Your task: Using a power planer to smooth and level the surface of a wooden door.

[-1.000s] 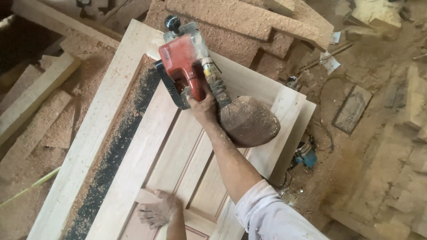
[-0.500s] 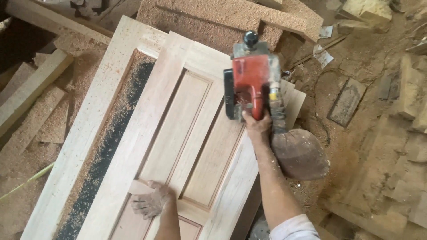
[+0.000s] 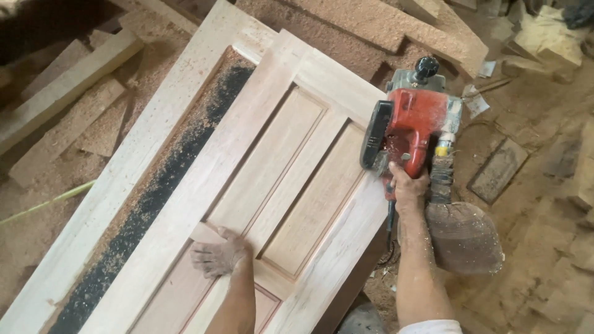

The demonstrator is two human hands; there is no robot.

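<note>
While the left hand (image 3: 218,256) stays flat, the red sander (image 3: 408,133) has moved rightward.

No screens or signs show anywhere in the scene. The only label-like thing is a small yellow sticker (image 3: 441,151) on the near right side of the red power tool (image 3: 411,133), a little rectangle against the grey body; anything on it is too small to tell. On the sawdust-covered floor (image 3: 544,204) at the far right, just beyond the tool, lies a pale crumpled scrap of wrapper or paper (image 3: 475,102), whitish and flat, half dusted over; whether it is packaging cannot be told.
</note>
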